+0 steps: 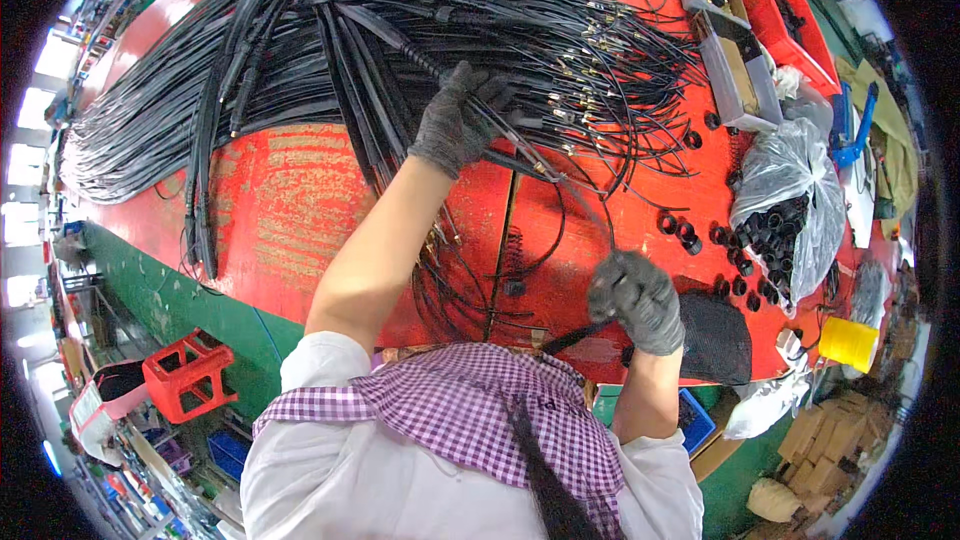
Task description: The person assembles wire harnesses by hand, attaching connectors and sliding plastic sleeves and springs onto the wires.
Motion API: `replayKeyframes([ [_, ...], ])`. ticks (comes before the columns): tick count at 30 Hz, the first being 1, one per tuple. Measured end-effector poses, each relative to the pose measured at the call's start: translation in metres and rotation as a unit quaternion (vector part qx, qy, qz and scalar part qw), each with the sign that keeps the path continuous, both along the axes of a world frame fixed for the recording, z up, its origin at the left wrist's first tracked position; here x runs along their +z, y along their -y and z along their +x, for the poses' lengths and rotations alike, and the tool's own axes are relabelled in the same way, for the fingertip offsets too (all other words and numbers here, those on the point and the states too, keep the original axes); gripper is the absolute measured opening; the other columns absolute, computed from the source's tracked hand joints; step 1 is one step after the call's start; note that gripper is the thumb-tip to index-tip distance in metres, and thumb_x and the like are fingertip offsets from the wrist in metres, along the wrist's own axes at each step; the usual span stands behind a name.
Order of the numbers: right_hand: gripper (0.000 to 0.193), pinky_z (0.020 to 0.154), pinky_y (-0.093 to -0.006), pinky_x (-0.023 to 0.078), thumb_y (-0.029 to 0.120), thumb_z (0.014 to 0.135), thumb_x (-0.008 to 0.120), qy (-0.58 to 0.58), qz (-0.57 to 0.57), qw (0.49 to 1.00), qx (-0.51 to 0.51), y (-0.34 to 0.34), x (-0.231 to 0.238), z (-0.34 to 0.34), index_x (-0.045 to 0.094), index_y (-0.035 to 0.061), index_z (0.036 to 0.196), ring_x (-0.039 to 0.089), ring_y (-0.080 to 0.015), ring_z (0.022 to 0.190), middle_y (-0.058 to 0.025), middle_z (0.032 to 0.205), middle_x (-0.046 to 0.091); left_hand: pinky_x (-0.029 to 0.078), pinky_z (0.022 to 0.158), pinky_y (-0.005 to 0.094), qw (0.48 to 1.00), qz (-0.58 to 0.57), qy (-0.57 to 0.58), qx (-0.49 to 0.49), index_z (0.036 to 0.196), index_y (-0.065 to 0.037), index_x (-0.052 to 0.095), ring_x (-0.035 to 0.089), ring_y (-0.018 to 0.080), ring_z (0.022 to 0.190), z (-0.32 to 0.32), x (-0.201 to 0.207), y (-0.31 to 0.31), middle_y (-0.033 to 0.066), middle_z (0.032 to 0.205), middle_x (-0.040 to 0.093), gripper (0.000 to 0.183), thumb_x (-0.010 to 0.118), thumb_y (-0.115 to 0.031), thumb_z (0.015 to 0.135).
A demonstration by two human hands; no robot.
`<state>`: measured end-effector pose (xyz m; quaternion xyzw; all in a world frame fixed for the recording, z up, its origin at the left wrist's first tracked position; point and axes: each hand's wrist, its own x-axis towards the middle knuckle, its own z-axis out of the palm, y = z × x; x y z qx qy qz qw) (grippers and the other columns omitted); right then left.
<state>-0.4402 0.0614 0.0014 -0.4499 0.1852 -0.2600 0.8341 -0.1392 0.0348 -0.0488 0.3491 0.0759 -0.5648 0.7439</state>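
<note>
My left hand (458, 122), in a dark grey glove, is closed round a black sleeved cable (405, 46) above the red table. From that hand the cable's thinner end runs down to the right and splits into thin wires. My right hand (640, 302), also gloved, is closed nearer the table's front edge. A thin black wire (608, 220) leads down to its fingers from the cable; the fingers hide its end. Behind my left hand lies a large heap of black cables (290, 70), with many bare metal terminals (575, 85) at its right.
Black rings (688, 232) lie scattered at right beside a clear plastic bag (795, 200) of them. Beyond stand parts boxes (735, 70) and a red bin (785, 15). A yellow roll (848, 343) sits at the right edge. A red stool (190, 375) stands lower left on the green floor.
</note>
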Motion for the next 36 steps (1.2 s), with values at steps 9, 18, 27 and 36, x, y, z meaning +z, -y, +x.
replayKeyframes([
  [9, 0.028, 0.074, -0.0369, 0.046, 0.02, 0.084, 0.047, -0.204, -0.402, 0.837, 0.31, -0.041, -0.021, 0.022, 0.055, 0.0006, 0.102, 0.057, -0.0315, 0.085, -0.0165, 0.093, 0.058, 0.034, 0.048, 0.0207, 0.99, -0.087, -0.101, -0.037, 0.09, -0.007, 0.048, 0.034, 0.0095, 0.05, 0.024, 0.021, -0.113, -0.0027, 0.058, 0.036, 0.012, 0.04, -0.017, 0.091],
  [18, 0.023, 0.064, -0.0448, 0.047, 0.021, 0.08, 0.044, -0.398, -0.46, 0.71, 0.354, -0.087, -0.059, 0.047, 0.056, 0.0061, 0.091, 0.059, -0.036, 0.077, -0.0193, 0.082, 0.06, 0.03, 0.045, 0.02, 0.978, -0.118, -0.068, -0.155, 0.107, -0.004, 0.049, 0.034, 0.0072, 0.051, 0.086, 0.008, -0.195, -0.0033, 0.062, 0.037, 0.023, 0.046, -0.018, 0.089],
  [27, 0.019, 0.069, -0.0397, 0.046, 0.019, 0.079, 0.053, -0.411, -0.445, 0.753, 0.256, -0.062, -0.056, 0.026, 0.058, 0.0041, 0.09, 0.056, -0.0349, 0.08, -0.0164, 0.084, 0.059, 0.049, 0.081, 0.0428, 0.979, -0.032, 0.11, -0.171, 0.111, -0.002, 0.049, 0.058, 0.0242, 0.088, 0.057, -0.004, -0.185, 0.0099, 0.096, 0.058, 0.029, 0.052, -0.017, 0.086],
  [36, 0.021, 0.072, -0.0362, 0.047, 0.012, 0.084, 0.051, -0.287, -0.398, 0.867, -0.083, -0.032, -0.009, 0.134, 0.056, 0.0, 0.1, 0.058, -0.0323, 0.082, -0.0189, 0.091, 0.059, 0.047, 0.084, 0.0382, 0.968, -0.101, 0.115, -0.2, 0.112, -0.003, 0.051, 0.057, 0.0204, 0.095, 0.028, 0.003, -0.118, 0.0085, 0.105, 0.058, 0.03, 0.055, -0.014, 0.084],
])
